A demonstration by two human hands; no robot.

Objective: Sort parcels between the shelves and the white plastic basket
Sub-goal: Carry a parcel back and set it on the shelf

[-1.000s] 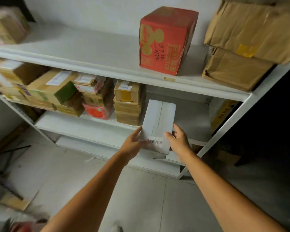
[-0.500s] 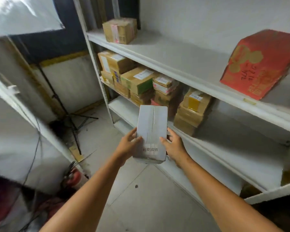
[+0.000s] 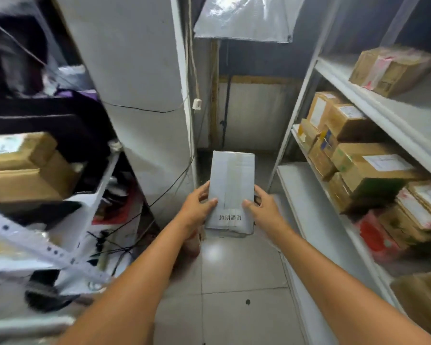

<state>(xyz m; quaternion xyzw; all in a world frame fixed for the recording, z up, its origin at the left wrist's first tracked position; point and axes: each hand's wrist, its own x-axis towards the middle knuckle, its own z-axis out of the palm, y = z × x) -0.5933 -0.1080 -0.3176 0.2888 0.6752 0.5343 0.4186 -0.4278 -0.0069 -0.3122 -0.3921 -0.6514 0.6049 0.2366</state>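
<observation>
The left hand (image 3: 198, 207) and right hand (image 3: 263, 210) grip, thumbs on top, opposite long edges of the flat white rectangular cardboard parcel (image 3: 230, 190) above the grey tiled floor (image 3: 239, 270).

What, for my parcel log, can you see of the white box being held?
The white box is a long, closed cardboard carton, pale grey-white, with a seam down its top face and dark printed characters near the near end, which looks crumpled. It is held above the floor, long axis pointing away. The left hand and right hand grip its sides, thumbs on top.
</observation>
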